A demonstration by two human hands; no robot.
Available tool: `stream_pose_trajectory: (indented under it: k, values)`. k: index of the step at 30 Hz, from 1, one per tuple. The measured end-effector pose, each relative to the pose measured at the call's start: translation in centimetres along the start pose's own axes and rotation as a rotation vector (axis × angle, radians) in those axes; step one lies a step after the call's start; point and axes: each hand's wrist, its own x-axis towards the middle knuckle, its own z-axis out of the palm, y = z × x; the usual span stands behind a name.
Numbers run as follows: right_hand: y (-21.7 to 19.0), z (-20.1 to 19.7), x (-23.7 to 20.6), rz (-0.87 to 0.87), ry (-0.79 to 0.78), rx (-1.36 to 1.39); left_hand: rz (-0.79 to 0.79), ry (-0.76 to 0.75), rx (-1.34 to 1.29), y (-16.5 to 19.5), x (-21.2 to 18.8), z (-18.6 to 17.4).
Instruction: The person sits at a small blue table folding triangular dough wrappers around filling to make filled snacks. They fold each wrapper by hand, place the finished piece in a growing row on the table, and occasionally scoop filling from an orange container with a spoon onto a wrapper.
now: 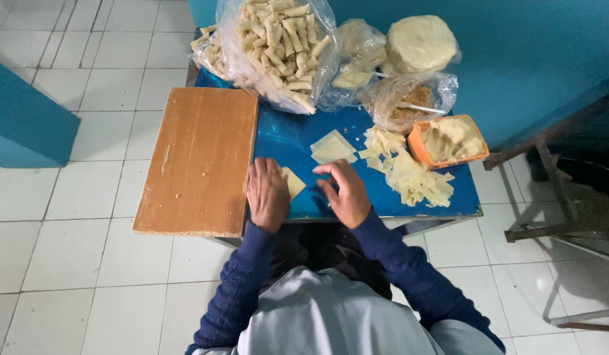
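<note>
Small bench (284, 141) with blue top, everything placed relative to it. Left hand (267, 194) lies palm down at the bench's near edge, fingers flat and spread a little, pressing on a pale square wrapper (295, 183) that pokes out from under its right side; no grip, just flat contact. Right hand (346, 192) is just right of that wrapper, also at the near edge, fingers curled loosely, thumb and forefinger close together; cannot tell if it pinches anything. Both sleeves dark blue knit.

Mid-bench: a few more flat wrapper sheets (332, 148). Right of them a heap of cut wrapper strips (409, 174). Far right on the bench, an orange tub (449, 140) of pale mashed filling. Back edge: clear bag of finished rolls (278, 46), smaller bags (357, 56), a round wrapper stack (421, 43) in plastic. Wooden board (199, 161) covers the bench's left part. White tiled floor (81, 263) around.
</note>
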Motion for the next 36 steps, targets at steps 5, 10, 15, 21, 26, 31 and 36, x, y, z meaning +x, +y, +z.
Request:
stream_pose_trajectory:
  k: [5, 10, 15, 21, 26, 31, 36]
  values:
    - [-1.8, 1.6, -0.9, 0.028, -0.033, 0.220, -0.380, -0.232, -0.454, 0.3, -0.7, 0.5]
    - [-1.1, 2.3, -0.8, 0.089, 0.100, 0.089, -0.400, -0.156, -1.404, 1.6, -2.1, 1.4]
    - [1.3, 1.4, -1.5, 0.219, 0.058, 0.254, -0.421, -0.138, -1.467, 2.5, -3.1, 2.0]
    - [3.4, 1.1, -2.0, 0.353, -0.067, 0.491, -0.380, -0.134, -1.330, 2.2, -3.1, 3.4]
    - [3.7, 1.6, -2.4, 0.417, -0.028, 0.573, -0.382, -0.180, -1.314, 2.0, -3.5, 3.4]
    - [4.5, 1.7, -2.6, 0.399, -0.053, 0.615, -0.326, -0.191, -1.280, 2.4, -3.7, 2.7]
    - [5.2, 1.4, -2.3, 0.432, -0.104, 0.743, -0.385, -0.264, -1.370, 2.6, -3.3, 2.2]
